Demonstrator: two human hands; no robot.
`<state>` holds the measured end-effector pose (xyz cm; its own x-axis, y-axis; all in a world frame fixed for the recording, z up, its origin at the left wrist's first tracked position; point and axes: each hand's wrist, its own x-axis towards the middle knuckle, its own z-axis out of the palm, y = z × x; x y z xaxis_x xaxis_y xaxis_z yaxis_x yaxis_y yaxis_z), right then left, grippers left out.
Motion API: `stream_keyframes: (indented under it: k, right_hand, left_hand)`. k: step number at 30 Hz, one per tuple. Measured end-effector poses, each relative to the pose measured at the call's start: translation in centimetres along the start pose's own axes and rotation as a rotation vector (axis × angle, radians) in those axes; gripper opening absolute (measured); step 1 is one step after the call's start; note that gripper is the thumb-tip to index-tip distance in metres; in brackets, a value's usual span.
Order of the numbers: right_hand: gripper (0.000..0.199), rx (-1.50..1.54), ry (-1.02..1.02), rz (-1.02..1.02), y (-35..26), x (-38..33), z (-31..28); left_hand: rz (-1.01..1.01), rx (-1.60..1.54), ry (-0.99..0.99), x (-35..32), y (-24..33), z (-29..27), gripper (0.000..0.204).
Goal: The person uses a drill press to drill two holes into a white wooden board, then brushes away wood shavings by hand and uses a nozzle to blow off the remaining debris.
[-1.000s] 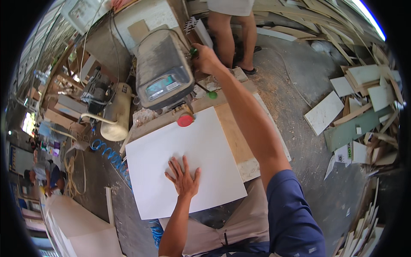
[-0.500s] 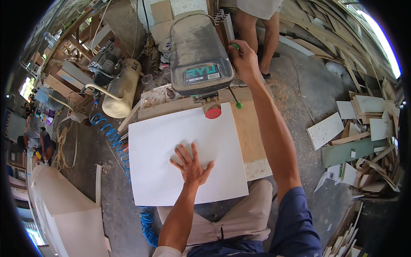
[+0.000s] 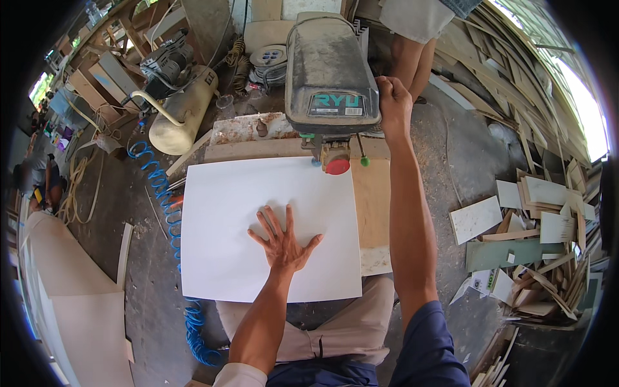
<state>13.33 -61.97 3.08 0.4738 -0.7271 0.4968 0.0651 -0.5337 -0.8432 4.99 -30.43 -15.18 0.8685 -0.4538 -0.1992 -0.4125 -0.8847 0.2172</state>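
A large white panel (image 3: 219,226) lies flat on the worktable of a drill press (image 3: 332,71). My left hand (image 3: 284,246) rests palm down on the panel, fingers spread. Close to the right side of the machine's dusty grey head, my right hand (image 3: 394,106) is closed around a feed lever, whose grip is hidden by my fingers. Another lever with a green knob (image 3: 365,162) hangs below the head. The red-faced part (image 3: 337,168) under the head is over the panel's far right corner; the bit's tip is not visible.
A beige air compressor (image 3: 184,113) stands far left, with a coiled blue hose (image 3: 158,187) running down the panel's left side. Offcuts (image 3: 477,219) pile up at right. Beyond the machine stands a person, legs (image 3: 412,61) showing; another person (image 3: 42,180) is far left.
My right hand has come lower and nearer beside the machine head, and the green knob by it is now hidden. My left hand stays flat on the panel. The whole view has shifted.
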Motion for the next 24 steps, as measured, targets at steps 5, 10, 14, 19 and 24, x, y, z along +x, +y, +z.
stream_keyframes:
  k: [5,10,14,19,24]
  right_hand:
    - [0.033,0.105,-0.089,0.098,-0.3,-0.3,-0.6]
    - [0.030,0.322,-0.115,0.172,-0.3,-1.2,0.1]
    - [0.028,0.312,-0.085,0.090,0.4,-1.2,0.0]
    - [0.027,0.295,-0.083,0.117,-0.6,-1.7,-0.3]
    - [0.027,0.313,-0.087,0.118,-0.4,-1.8,-0.3]
  left_hand:
    - [-0.016,0.006,-0.004,0.0,0.2,-0.1,0.119]
    - [-0.050,0.035,-0.040,-0.2,0.3,-0.5,0.119]
    - [-0.041,0.040,-0.022,-0.1,0.4,0.0,0.118]
    - [-0.043,0.040,-0.016,-0.1,0.4,-0.2,0.118]
    - [-0.048,0.031,-0.036,0.0,0.5,-0.4,0.118]
